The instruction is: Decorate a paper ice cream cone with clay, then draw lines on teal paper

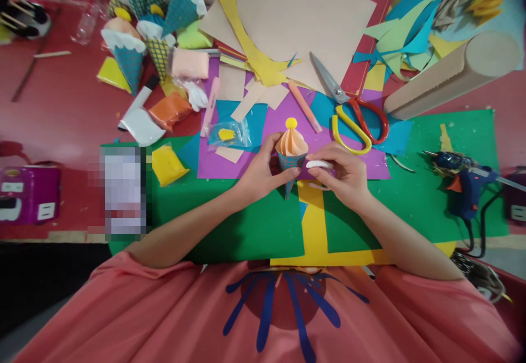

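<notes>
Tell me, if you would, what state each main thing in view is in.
Held cone: in the left fingers, pointed end down
White piece: pinched in the right fingers
Scissors: closed, lying down
Glue gun: lying on its side
Clear bag: holding a yellow lump

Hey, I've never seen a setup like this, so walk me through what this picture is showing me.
There's no machine here, just a person's two bare hands, seen from a camera worn on the head, looking forward and down. The left hand holds a small blue patterned cone topped with a peach swirl and a yellow ball. The right hand pinches a white piece close to it. Below lies a green sheet. Farther away are scissors and, at upper left, similar cones. A glue gun lies at the right.
</notes>
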The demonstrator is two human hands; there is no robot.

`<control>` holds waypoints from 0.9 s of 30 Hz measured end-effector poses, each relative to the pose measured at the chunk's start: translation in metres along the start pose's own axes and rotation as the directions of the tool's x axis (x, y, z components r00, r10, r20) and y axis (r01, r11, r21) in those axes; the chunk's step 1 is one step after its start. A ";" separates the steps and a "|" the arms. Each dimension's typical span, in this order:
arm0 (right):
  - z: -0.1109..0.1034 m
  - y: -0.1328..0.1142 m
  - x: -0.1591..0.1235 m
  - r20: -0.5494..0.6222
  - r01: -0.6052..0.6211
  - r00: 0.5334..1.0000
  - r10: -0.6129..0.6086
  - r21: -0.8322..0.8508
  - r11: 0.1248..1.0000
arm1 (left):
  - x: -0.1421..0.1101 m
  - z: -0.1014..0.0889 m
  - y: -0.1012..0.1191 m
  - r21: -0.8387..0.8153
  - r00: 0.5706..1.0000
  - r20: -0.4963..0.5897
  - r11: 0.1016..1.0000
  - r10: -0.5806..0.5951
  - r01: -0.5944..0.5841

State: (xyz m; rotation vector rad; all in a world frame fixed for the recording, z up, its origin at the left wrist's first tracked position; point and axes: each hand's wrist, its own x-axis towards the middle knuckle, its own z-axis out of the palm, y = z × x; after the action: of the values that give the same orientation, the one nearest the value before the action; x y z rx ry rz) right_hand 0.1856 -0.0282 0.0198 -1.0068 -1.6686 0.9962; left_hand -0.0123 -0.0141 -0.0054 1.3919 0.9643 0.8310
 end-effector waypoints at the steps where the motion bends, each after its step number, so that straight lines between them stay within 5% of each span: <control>1: 0.000 0.001 0.000 -0.015 -0.005 1.000 0.005 -0.008 1.000 | 0.000 0.000 0.000 -0.002 1.000 0.001 1.000 0.002 -0.002; 27: 0.000 -0.005 0.001 -0.033 -0.115 0.992 0.118 0.081 0.990 | -0.001 0.000 0.000 0.003 1.000 0.017 1.000 -0.020 0.020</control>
State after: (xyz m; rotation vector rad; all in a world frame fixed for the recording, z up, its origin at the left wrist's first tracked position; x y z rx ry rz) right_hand 0.1840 -0.0288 0.0246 -1.0734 -1.5421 1.1048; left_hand -0.0127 -0.0148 -0.0058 1.3875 0.9645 0.8023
